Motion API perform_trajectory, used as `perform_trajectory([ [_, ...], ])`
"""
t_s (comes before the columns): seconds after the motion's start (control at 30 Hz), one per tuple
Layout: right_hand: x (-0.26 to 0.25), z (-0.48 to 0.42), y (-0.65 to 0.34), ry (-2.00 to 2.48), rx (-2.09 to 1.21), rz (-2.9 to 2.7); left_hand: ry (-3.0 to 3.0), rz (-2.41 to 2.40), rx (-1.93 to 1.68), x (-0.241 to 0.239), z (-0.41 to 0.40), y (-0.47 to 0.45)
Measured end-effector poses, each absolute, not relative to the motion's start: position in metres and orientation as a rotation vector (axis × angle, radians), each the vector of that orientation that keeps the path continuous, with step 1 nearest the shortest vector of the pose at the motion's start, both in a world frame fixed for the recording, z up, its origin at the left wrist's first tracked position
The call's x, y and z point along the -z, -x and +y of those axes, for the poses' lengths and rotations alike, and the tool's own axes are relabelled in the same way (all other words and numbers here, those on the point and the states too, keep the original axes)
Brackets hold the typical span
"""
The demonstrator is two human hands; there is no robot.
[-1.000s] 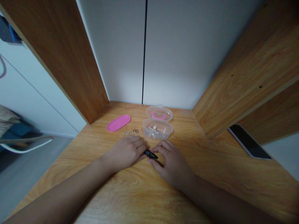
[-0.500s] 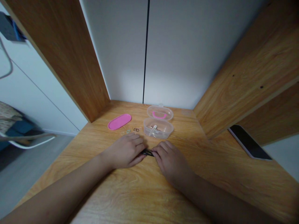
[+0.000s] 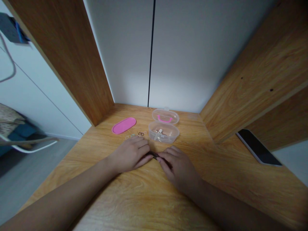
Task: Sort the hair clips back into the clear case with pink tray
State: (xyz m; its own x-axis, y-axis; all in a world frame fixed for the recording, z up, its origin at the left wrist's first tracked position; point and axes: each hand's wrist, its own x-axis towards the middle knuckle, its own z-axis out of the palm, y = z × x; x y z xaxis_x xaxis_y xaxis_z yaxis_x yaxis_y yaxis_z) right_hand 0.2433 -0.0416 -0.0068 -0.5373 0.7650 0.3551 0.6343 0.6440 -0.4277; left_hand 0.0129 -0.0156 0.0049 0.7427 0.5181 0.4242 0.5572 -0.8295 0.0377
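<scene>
My left hand (image 3: 131, 154) and my right hand (image 3: 179, 165) meet at the middle of the wooden desk (image 3: 144, 195). Both pinch a small black object (image 3: 154, 155) between their fingertips; it is mostly hidden and I cannot make out what it is. Just beyond the hands stands an open clear plastic case (image 3: 164, 132) with small items inside and a pink handle on its raised lid (image 3: 166, 116).
A pink oval lid (image 3: 124, 125) lies at the back left, with several small rings (image 3: 141, 133) scattered beside it. A dark phone (image 3: 258, 147) rests on a shelf at the right. Wooden side panels flank the desk. A chair (image 3: 21, 141) stands at the left.
The black object showed more between the fingers a second ago; now both hands have closed in over it. The view has shifted slightly.
</scene>
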Motion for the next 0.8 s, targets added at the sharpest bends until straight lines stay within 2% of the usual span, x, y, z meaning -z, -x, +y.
perform_trajectory([
  [0.23, 0.006, -0.042, -0.243, 1.047, -0.407, -2.306, 2.931, -0.933, 0.945, -0.004, -0.018, -0.011],
  [0.47, 0.005, -0.041, -0.243, 1.048, -0.494, -2.116, 3.314, -1.379, 1.586, -0.004, -0.028, -0.028],
  [0.8, 0.004, -0.039, -0.245, 1.04, -0.629, -2.025, 3.092, -1.852, 2.544, -0.002, -0.032, -0.042],
])
